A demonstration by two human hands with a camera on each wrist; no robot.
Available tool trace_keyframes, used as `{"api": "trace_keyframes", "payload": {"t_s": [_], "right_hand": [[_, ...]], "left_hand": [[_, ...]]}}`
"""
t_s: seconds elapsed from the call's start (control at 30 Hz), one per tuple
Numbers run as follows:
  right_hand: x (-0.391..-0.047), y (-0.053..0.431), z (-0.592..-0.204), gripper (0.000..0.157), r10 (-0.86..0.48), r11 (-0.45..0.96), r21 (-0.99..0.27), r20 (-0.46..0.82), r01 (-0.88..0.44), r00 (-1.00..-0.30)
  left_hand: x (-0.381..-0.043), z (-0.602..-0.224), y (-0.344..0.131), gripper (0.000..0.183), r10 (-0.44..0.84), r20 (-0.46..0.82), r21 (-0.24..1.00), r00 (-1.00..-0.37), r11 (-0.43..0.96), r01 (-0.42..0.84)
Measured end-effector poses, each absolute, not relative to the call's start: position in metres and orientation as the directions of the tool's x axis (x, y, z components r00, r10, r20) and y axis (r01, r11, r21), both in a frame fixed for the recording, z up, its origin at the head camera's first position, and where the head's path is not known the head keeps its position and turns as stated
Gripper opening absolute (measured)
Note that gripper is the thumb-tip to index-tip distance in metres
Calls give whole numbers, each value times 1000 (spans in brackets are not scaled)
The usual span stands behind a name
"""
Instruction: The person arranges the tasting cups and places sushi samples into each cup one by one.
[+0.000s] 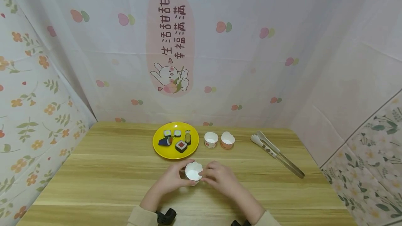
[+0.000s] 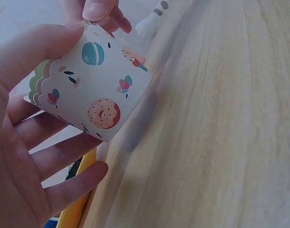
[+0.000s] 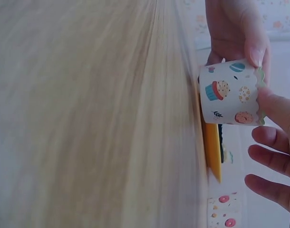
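Note:
Paper baking cups [image 1: 193,171], white inside and with scalloped rims, are nested in a small stack between the two hands near the front of the table. Printed doughnuts and a macaron show on the outer cup [image 2: 95,80] in the left wrist view, with green and brownish rims layered at its edge. My left hand [image 1: 173,178] grips the stack from the left, thumb on the rim side and fingers behind it. From the right, my right hand [image 1: 221,178] pinches the rim between thumb and finger. In the right wrist view a cupcake print faces out on the cup [image 3: 228,92].
Behind the hands, a yellow plate [image 1: 160,151] bears several toy sushi pieces [image 1: 181,145]. Right of it stand two single paper cups, one white with prints [image 1: 211,140], one orange [image 1: 227,141]. Metal tongs [image 1: 279,154] with pale tips lie at the right. Patterned curtains [image 1: 251,62] border the wooden table.

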State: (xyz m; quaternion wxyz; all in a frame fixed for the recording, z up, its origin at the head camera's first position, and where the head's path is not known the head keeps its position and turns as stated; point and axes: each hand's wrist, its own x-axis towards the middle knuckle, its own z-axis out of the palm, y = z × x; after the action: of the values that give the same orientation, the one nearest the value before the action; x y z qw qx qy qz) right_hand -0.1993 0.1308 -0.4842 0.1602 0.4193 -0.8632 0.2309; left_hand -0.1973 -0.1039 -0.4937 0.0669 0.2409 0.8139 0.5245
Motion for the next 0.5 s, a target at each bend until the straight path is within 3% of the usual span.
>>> {"api": "trace_keyframes", "payload": {"t_s": [0.5], "right_hand": [[-200, 128, -486, 6, -665, 490, -235, 523, -840, -534]], "left_hand": [[-196, -492, -103, 73, 461, 132, 879, -878, 354, 318]]}}
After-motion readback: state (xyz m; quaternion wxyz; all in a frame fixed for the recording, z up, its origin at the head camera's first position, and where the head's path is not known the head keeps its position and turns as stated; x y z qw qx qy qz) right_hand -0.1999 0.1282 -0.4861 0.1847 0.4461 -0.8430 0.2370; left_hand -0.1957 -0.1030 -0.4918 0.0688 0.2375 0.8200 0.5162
